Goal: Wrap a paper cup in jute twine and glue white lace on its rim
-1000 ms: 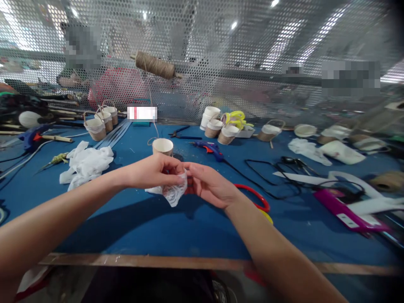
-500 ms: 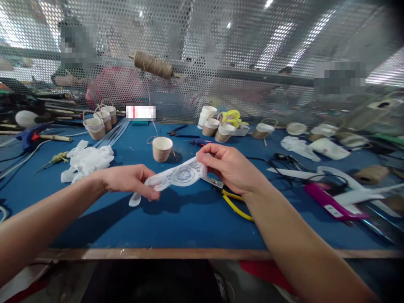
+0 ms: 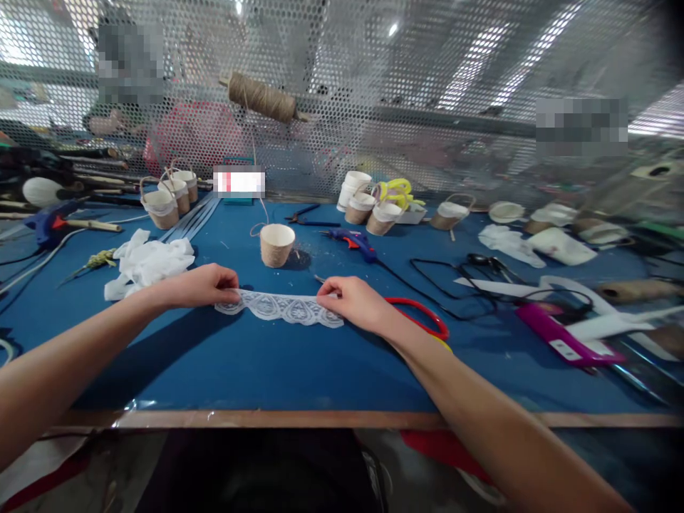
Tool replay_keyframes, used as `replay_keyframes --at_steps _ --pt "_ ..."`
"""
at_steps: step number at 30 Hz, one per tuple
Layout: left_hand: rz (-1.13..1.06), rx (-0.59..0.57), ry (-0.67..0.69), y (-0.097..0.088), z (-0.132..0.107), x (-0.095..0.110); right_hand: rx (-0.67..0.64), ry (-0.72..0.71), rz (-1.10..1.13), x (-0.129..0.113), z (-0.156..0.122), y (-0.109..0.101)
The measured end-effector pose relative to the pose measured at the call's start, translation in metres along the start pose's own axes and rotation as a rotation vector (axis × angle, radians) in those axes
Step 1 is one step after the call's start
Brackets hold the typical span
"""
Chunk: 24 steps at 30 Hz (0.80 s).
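Note:
A strip of white lace trim (image 3: 281, 306) with a scalloped lower edge is stretched out straight, low over the blue table. My left hand (image 3: 208, 285) pinches its left end, and my right hand (image 3: 350, 301) is closed on the right end. Just behind the lace stands a small twine-wrapped cup (image 3: 276, 246), upright, with a white inside. Partly hidden under my right hand and forearm lie scissors with red and yellow handles (image 3: 422, 313). A blue glue gun (image 3: 355, 242) rests behind my right hand.
A pile of white lace (image 3: 152, 260) lies on the left. Several small handled buckets (image 3: 163, 206) stand along the back, before a perforated metal screen. A twine spool (image 3: 261, 96) hangs there. Cables and a magenta tool (image 3: 561, 338) lie on the right. Another glue gun (image 3: 50, 224) sits far left.
The lace has gone from twisted and slanted to flat and level, lower near the table. My left hand moved left to its end; my right hand came down, uncovering the glue gun.

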<state>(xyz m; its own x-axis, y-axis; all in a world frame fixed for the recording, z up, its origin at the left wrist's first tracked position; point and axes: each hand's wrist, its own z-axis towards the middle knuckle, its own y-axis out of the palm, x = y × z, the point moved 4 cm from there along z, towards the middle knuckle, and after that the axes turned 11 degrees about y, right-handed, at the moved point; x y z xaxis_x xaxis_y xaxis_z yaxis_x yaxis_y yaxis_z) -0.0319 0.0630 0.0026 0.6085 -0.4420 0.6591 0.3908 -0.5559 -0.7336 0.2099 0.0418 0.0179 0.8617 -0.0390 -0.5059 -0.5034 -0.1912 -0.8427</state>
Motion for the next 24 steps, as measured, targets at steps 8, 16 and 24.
replay_keyframes --at_steps 8,16,24 --pt "0.168 0.069 -0.057 -0.008 0.005 -0.002 0.139 -0.096 -0.194 -0.002 0.003 0.001" --pt "0.02 0.139 -0.07 -0.004 0.007 -0.002 0.216 -0.177 -0.208 0.003 0.001 0.005" --pt "0.169 0.211 0.016 -0.004 -0.002 -0.004 0.223 -0.213 -0.202 0.009 -0.011 0.001"
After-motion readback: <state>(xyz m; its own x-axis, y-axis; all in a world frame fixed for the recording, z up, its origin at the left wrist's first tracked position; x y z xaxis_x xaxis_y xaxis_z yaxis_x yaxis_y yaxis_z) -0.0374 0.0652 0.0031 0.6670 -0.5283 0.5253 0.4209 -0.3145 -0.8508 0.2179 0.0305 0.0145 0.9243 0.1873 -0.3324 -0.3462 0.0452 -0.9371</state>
